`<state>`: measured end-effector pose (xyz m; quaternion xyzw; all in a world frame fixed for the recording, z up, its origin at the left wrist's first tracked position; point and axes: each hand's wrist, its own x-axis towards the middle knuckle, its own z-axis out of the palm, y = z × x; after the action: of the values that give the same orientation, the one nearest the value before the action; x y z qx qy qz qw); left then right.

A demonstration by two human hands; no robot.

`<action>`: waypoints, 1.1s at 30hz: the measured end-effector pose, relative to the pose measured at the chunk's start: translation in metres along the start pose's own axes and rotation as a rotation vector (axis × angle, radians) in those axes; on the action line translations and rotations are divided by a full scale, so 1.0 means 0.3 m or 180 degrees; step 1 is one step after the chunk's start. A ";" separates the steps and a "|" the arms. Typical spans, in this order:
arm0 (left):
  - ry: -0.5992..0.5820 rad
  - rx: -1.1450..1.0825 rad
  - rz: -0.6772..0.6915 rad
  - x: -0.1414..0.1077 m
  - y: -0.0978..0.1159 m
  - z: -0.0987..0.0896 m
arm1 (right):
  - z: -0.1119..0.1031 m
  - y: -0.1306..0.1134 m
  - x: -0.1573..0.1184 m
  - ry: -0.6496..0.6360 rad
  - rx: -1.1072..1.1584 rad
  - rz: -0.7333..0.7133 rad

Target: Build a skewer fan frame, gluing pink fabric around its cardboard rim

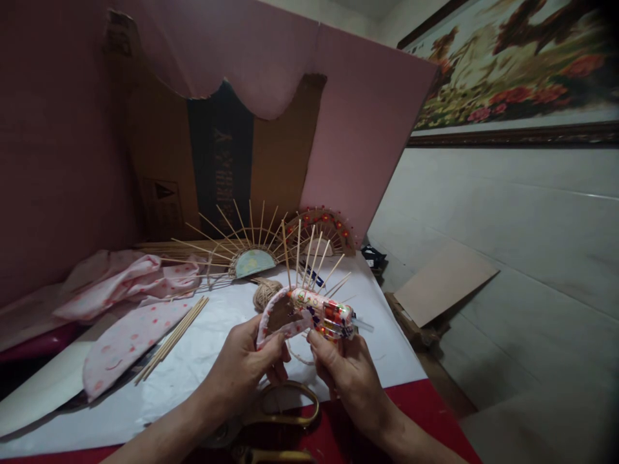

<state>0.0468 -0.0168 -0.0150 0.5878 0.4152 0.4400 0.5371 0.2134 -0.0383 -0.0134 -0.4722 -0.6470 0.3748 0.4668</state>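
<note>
Between the thumb and fingers of my left hand (254,354) is a half-round cardboard piece (280,314) edged with pink fabric. Thin wooden sticks (314,254) fan up beyond its curved edge. My right hand (343,370) is closed around a flower-patterned hot glue gun (323,309), with a clear glue stick (363,325) jutting from its back. The gun's tip is at the curved edge, by the base of the sticks. Below my hands lie scissors with gold handles (304,422), partly hidden. Just behind the piece sits a ball of twine (267,295).
A stick fan with a pale green half-disc (254,263) and a red-decorated fan (326,222) stand at the back. Pink dotted fabric (140,280), a dotted half-round piece (126,348) and loose sticks (171,338) lie left. A cardboard sheet (445,283) leans right.
</note>
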 end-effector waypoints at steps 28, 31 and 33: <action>-0.0043 -0.0019 0.0061 0.002 -0.012 -0.006 | 0.016 -0.021 -0.006 -0.0135 0.0092 -0.0042; -0.0054 0.0001 0.0047 0.001 -0.017 -0.007 | 0.007 -0.012 -0.003 -0.0053 -0.0052 -0.0007; -0.0086 0.0016 0.0053 0.001 -0.018 -0.008 | 0.001 -0.007 0.001 -0.0012 -0.0153 0.0031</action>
<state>0.0446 -0.0154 -0.0204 0.5985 0.4041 0.4354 0.5375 0.2124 -0.0385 -0.0116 -0.4857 -0.6544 0.3623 0.4523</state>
